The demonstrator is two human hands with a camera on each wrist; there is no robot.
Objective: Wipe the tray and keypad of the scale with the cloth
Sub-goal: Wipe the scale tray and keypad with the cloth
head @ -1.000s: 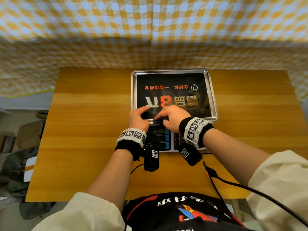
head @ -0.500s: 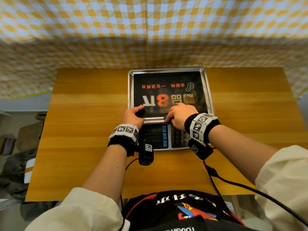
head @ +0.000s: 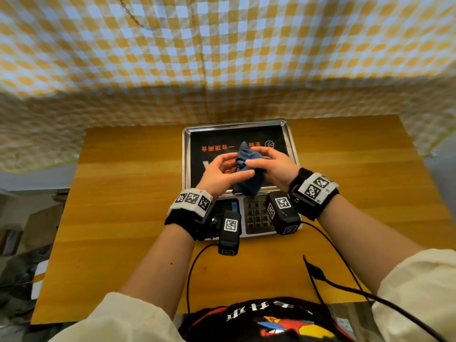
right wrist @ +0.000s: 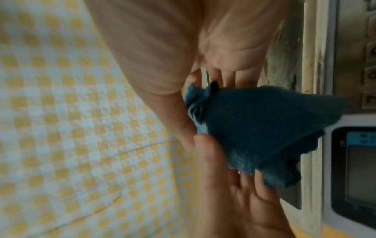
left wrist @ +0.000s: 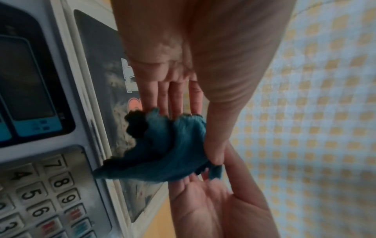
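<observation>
Both hands pinch cloth

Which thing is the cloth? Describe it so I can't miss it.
On the wooden table sits a scale with a steel tray. Above the tray, both hands pinch the cloth: a small crumpled dark blue rag, the only soft thing there.

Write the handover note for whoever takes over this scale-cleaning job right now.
Left hand: pinching the blue cloth.
Right hand: also gripping the cloth.
Cloth: bunched between both hands, held up above the near part of the scale's tray, touching nothing.
Keypad: uncovered, just below the hands.
Done: cannot tell from this moment; no wiping is under way.
Left: wipe tray, then keypad.
</observation>
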